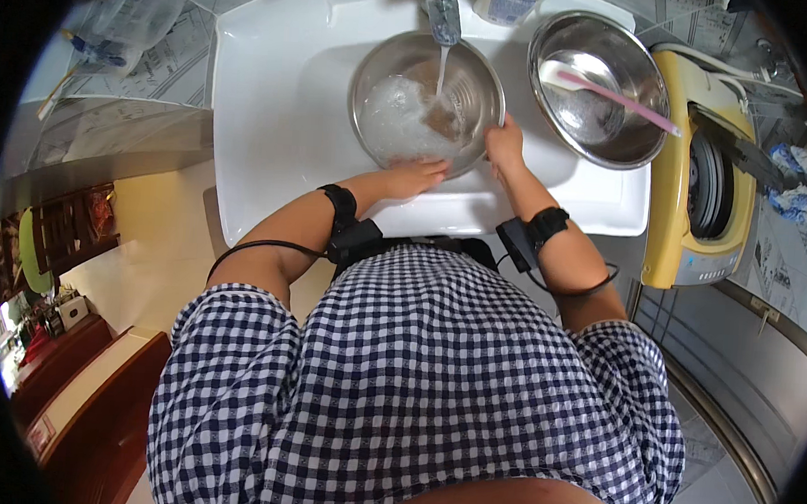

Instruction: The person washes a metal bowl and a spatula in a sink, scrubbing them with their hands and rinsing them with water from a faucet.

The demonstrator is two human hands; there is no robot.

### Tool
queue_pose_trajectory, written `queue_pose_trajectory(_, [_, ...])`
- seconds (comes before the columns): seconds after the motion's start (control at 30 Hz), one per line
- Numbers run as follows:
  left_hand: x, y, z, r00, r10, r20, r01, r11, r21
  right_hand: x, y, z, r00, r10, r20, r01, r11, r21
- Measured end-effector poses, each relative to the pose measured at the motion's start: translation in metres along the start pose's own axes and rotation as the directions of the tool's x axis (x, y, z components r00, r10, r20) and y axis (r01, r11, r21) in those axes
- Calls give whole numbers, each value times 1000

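Note:
A metal bowl (363, 137) sits in the white sink, and water from the tap (444, 14) runs into it. Pale, bubbly water (393, 113) swirls inside around a brownish patch that I cannot make out. My left hand (416, 175) holds the near rim, its fingers pointing right and partly hidden by the bowl's edge. At the right side, my right hand (505, 149) grips the rim between thumb and fingers. Both wrists carry black straps with small boxes and cables.
A second metal bowl (650, 73), with a pink-handled spatula (616, 101) across it, rests on the right of the white sink (264, 114). Behind the tap stands a white container (509, 2). A yellow machine (671, 176) with a round opening is at the right; clear plastic (141, 10) lies far left.

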State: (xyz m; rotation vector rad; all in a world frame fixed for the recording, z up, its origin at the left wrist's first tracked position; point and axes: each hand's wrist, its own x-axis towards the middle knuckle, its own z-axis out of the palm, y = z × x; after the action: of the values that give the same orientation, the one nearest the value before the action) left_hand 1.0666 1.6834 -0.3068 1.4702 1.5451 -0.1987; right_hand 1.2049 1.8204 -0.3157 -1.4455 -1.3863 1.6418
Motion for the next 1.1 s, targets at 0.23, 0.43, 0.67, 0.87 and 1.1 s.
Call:
queue_pose_trajectory(0.23, [12, 9, 10, 867, 407, -286, -497, 738, -456, 5, -16, 2, 994, 104, -18, -104, 942, -319])
queue_pose_trajectory(0.43, [-19, -30, -18, 922, 386, 34, -369, 901, -231, 5, 13, -16, 999, 53, -4, -52, 955, -292])
queue_pose_trajectory(0.67, [-50, -76, -29, 952, 125, -281, 113, 707, 698, 2, 9, -2, 999, 2, 51, 18, 919, -395])
queue_pose_trajectory(0.87, [-19, -36, 0, 951, 242, -194, -253, 967, -36, -1, -2, -1, 991, 127, 44, -101, 918, -385])
queue_pose_trajectory(1.1, [6, -13, 20, 931, 96, -353, -278, 812, -513, 6, 4, 1, 997, 75, -9, -72, 910, -409])
